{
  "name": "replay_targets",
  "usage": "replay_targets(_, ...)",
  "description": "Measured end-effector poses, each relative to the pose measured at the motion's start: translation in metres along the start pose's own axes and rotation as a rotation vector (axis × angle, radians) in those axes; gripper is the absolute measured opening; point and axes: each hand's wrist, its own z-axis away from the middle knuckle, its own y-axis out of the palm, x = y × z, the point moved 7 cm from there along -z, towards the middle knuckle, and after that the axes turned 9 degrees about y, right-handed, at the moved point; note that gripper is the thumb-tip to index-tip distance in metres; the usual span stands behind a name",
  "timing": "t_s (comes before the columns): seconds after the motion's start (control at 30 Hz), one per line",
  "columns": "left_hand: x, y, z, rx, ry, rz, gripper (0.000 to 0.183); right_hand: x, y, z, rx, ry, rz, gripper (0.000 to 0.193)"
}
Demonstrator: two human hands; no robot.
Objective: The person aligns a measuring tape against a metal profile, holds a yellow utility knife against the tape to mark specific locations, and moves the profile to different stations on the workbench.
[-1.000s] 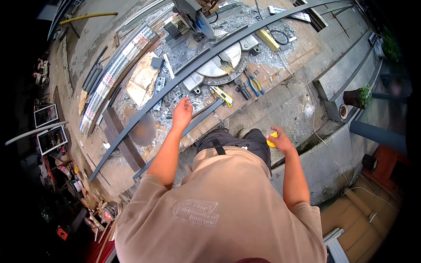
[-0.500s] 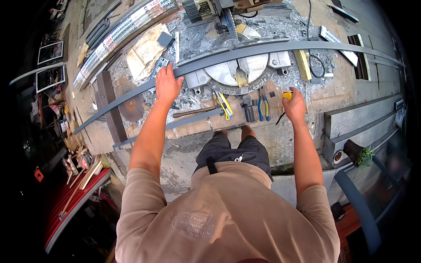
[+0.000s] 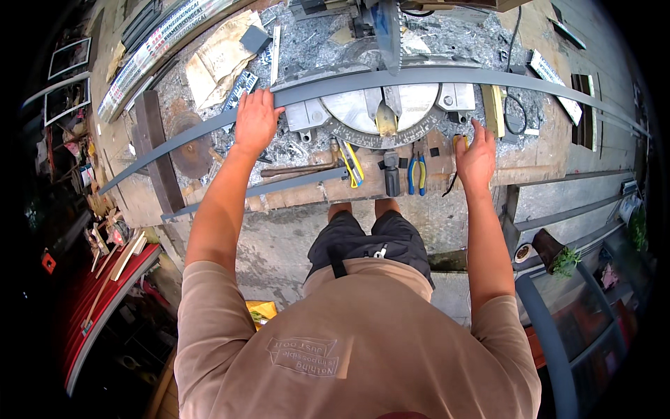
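Note:
A long grey metal profile [image 3: 433,74] lies across the bed of a miter saw [image 3: 347,112], running well past it on both sides. My left hand [image 3: 256,124] grips the profile left of the saw, its fingers laid over the top and the thumb along the near side. My right hand [image 3: 477,162] is near the table's front edge, fingers extended and apart. Just beside its fingers sits a yellow tape measure [image 3: 459,141], partly hidden by the hand. Above the profile stands the saw blade [image 3: 388,38].
Blue-and-yellow pliers [image 3: 417,173], a yellow utility knife [image 3: 354,166], a dark clamp-like tool [image 3: 392,174] and a hammer [image 3: 300,168] lie along the front edge. A wooden block [image 3: 492,112] stands right of the saw; a dark bar [image 3: 157,150] lies under the profile's left part. Metal shavings cover the table.
My right hand has loosened from the tape measure and shifted slightly right, its fingers now straighter. My left hand stays on the profile. The whole view has shifted a little.

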Motion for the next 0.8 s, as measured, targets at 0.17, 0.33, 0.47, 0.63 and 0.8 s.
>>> replay_targets(0.17,0.0,0.001,-0.003,-0.031,0.027,0.036,0.041,-0.051,0.033,-0.065,0.148,0.343,-0.435,0.061)
replay_targets(0.33,0.002,0.004,0.001,-0.097,0.054,0.015,0.039,-0.065,0.068,-0.107,0.402,0.925,-1.129,0.068)
replay_targets(0.47,0.003,0.003,0.0,-0.083,0.057,0.013,0.039,-0.064,0.087,-0.13,0.488,0.961,-1.414,0.054)
replay_targets(0.63,0.002,0.004,-0.001,-0.103,0.093,-0.007,0.038,-0.066,0.103,-0.143,0.515,0.976,-1.408,0.035)
replay_targets(0.8,0.004,0.007,0.001,-0.039,0.077,-0.016,0.051,-0.065,0.106,-0.147,0.526,0.971,-1.425,0.029)
